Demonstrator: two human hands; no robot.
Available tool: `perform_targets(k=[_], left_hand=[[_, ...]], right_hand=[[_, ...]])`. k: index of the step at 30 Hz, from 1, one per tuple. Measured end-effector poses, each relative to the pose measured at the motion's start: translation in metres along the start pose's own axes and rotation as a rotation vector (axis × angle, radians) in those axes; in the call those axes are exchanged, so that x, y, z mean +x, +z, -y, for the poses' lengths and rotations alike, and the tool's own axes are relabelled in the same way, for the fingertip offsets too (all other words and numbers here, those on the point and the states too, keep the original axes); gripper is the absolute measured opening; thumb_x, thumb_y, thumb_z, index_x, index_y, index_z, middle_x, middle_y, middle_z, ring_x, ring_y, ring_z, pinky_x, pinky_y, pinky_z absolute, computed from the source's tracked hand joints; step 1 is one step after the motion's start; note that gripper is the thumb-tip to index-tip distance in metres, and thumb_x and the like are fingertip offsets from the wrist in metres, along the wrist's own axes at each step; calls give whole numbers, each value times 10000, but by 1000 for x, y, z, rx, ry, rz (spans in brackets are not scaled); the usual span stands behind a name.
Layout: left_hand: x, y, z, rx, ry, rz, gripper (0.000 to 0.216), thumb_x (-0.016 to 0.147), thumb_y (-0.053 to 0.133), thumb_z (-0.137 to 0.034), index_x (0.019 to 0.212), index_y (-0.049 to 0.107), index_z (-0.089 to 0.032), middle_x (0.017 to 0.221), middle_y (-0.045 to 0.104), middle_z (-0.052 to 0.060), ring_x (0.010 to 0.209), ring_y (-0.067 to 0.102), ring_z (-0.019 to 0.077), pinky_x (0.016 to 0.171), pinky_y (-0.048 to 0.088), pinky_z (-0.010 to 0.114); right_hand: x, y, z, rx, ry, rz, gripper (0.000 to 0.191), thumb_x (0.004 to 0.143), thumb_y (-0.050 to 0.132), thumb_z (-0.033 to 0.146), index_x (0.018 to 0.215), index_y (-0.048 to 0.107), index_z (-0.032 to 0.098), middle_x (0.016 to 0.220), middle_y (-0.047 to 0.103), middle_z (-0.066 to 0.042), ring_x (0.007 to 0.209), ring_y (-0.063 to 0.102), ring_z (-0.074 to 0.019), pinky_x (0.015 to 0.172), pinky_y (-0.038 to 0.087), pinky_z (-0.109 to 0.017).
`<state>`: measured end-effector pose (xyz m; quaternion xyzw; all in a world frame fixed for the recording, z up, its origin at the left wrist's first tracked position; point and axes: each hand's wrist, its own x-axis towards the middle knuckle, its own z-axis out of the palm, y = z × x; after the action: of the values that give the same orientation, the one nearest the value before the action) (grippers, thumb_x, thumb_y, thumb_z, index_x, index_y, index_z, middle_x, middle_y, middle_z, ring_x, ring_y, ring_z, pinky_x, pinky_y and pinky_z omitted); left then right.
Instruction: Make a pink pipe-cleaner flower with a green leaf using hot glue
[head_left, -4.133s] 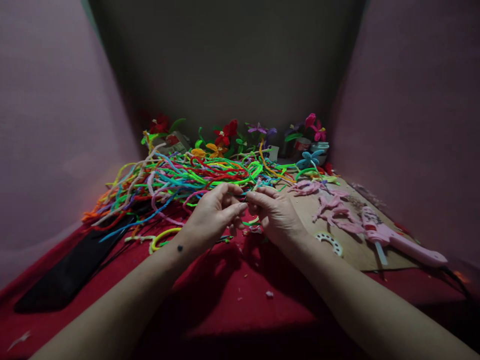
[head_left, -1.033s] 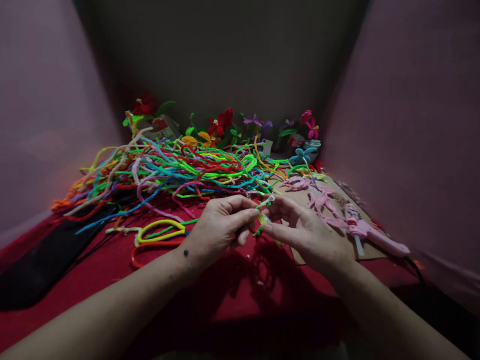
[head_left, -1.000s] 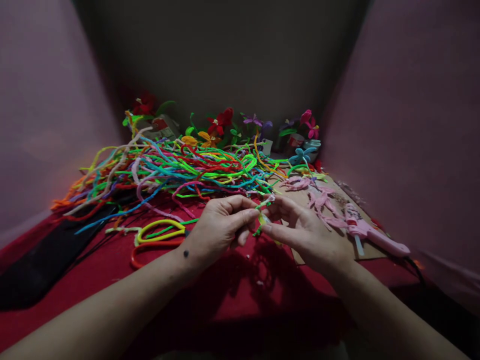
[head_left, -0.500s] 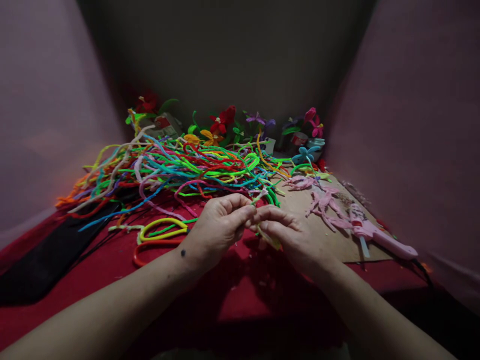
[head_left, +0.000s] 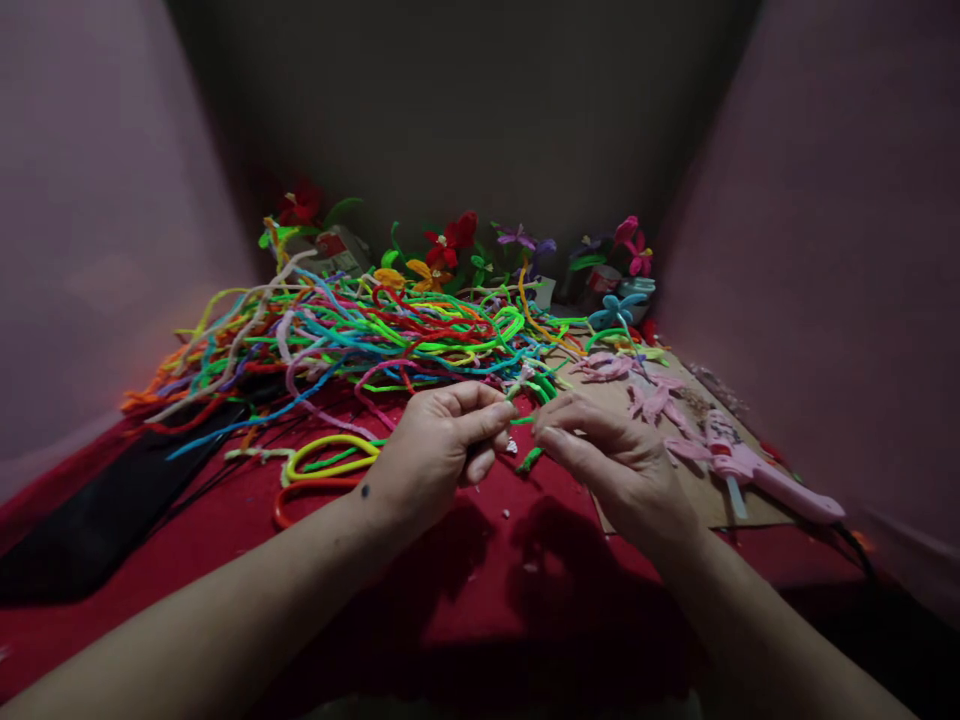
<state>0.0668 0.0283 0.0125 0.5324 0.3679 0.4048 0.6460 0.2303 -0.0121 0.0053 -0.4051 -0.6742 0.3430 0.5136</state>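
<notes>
My left hand (head_left: 450,430) is closed, thumb against the curled fingers, pinching a short pale-green pipe cleaner (head_left: 514,388). Its fuzzy whitish-pink tip sticks up past the fingertips. Just to the right is my right hand (head_left: 607,450), a small gap away. Its thumb and fingertips come together in a pinch; whatever may be between them is too small to make out. Below and between the hands, green pipe cleaner ends (head_left: 529,460) and a few pale scraps lie on the red cloth (head_left: 480,600).
A big tangle of coloured pipe cleaners (head_left: 390,330) spreads behind my hands. Scissors with yellow and red handles (head_left: 330,458) lie by my left wrist. At right, cardboard (head_left: 622,510) holds pink fuzzy pieces (head_left: 656,400) and a pink glue gun (head_left: 780,485). Fuzzy flowers (head_left: 454,240) stand behind.
My right hand has drawn away to the right, apart from my left. The yellowish strip under its fingers no longer shows. My left hand keeps its pinch on the pale-green pipe cleaner.
</notes>
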Motion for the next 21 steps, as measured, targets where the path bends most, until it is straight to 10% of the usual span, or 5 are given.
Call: perform_targets(k=[21], left_hand=[[-7,8,-5,287,77,14,172,780,587,-258,674,567,-124,442,449,-67,379,359,28,366,270,141]], right_hand=[[5,6,-12,37,120,-40,214,816,565,325,675,629,177,675,515,2,662,476,-128,646,383,-269]])
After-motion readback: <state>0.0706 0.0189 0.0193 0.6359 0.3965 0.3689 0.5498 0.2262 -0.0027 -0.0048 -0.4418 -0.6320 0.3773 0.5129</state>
